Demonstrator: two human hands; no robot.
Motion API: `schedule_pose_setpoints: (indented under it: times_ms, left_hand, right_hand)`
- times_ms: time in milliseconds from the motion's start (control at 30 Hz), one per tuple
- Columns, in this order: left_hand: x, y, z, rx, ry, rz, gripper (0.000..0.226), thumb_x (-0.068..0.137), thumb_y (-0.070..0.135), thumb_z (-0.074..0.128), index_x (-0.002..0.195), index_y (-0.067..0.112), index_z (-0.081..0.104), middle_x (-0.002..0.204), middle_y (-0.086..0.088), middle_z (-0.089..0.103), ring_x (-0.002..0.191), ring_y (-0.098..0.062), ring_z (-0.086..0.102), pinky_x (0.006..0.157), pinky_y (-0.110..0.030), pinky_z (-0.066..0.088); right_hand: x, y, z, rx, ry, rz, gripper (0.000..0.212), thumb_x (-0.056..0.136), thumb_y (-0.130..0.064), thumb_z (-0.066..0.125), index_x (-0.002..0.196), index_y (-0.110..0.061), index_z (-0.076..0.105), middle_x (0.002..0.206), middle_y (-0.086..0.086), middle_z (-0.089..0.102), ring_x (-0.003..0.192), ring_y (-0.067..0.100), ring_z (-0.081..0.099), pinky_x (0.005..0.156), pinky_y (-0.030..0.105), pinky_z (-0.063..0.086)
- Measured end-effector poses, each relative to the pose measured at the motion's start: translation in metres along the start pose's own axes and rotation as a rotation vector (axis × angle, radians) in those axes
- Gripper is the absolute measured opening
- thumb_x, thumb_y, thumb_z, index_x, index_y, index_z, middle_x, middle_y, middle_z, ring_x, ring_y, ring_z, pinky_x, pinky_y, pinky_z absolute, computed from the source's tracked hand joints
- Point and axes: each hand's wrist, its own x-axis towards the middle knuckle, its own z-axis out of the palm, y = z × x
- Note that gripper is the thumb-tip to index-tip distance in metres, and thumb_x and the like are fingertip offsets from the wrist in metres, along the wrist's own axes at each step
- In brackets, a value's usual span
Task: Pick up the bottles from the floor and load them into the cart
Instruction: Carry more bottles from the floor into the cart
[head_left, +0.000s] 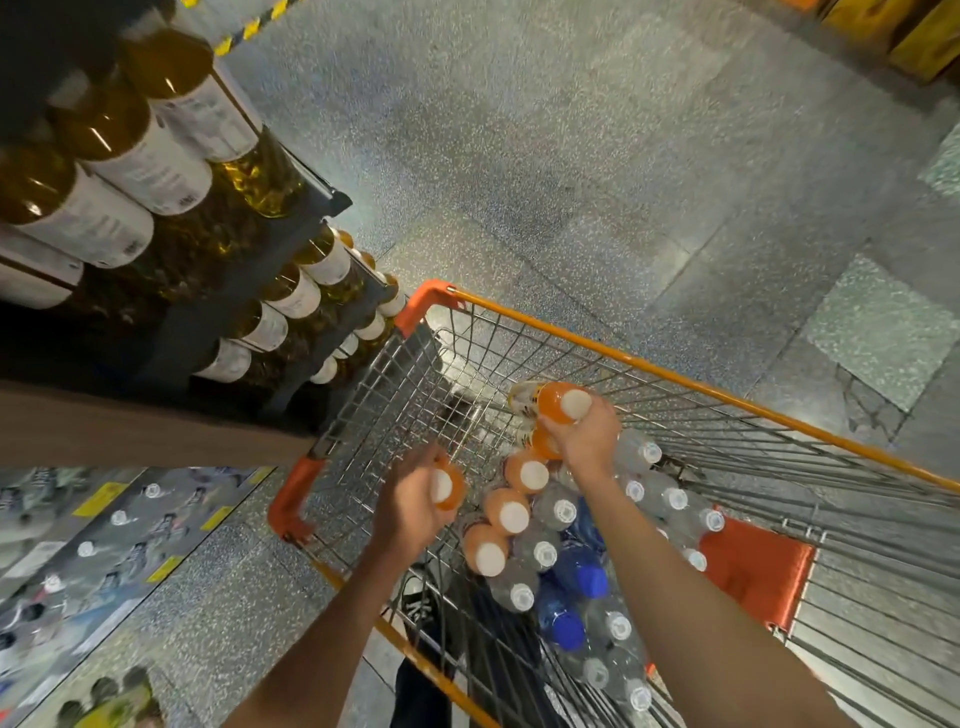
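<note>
Both hands reach into an orange-rimmed wire cart. My left hand grips an orange drink bottle with a white cap, held over the cart's left part. My right hand holds two orange bottles together, the upper one tilted, the lower one mostly hidden under the fingers. Three more orange bottles stand upright in the cart beside several clear bottles and blue-capped bottles. No bottles on the floor are in view.
Shelves of amber bottles with white labels stand at the left, close to the cart's far corner. Lower shelves with clear bottles run along the bottom left. An orange child-seat flap sits at the cart's near end. Speckled floor stretches ahead.
</note>
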Motion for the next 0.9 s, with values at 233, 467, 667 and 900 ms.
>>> schedule_pose_setpoints:
  times_ms: [233,467,667,900]
  left_hand:
    - [0.009,-0.014,0.012,0.108,-0.016,-0.008,0.061,0.063,0.013,0.089,0.114,0.021,0.055,0.109,0.002,0.060,0.089,-0.012,0.059,0.068,-0.024,0.057]
    - [0.025,-0.025,0.022,0.266,-0.124,-0.086,0.031,0.082,0.025,0.076,0.103,0.019,0.054,0.105,-0.003,0.057,0.086,-0.021,0.062,0.068,-0.033,0.062]
    - [0.027,-0.026,0.027,0.179,-0.148,-0.162,0.058,0.066,0.008,0.086,0.108,0.025,0.049,0.102,0.007,0.048,0.086,-0.011,0.055,0.065,-0.017,0.050]
    - [0.032,-0.039,0.042,0.213,-0.164,-0.098,0.060,0.064,0.011,0.088,0.106,0.027,0.048,0.106,0.010,0.054,0.093,-0.012,0.056,0.074,-0.026,0.058]
  right_hand:
    - [0.014,0.002,0.020,-0.024,-0.012,0.176,0.067,0.065,-0.044,0.091,0.118,-0.013,0.063,0.120,0.008,0.064,0.108,0.027,0.062,0.082,0.037,0.051]
    - [0.013,0.003,0.023,-0.147,-0.060,0.093,0.061,0.075,-0.048,0.083,0.116,-0.009,0.061,0.104,0.003,0.064,0.090,0.018,0.054,0.069,0.027,0.037]
    - [0.016,0.024,0.014,-0.181,-0.054,0.115,0.065,0.066,-0.050,0.089,0.110,-0.008,0.066,0.101,0.004,0.070,0.090,0.021,0.064,0.068,0.029,0.045]
    - [0.007,0.022,0.020,-0.207,0.026,0.050,0.068,0.071,-0.041,0.088,0.126,-0.015,0.059,0.115,0.009,0.070,0.112,0.032,0.063,0.088,0.042,0.049]
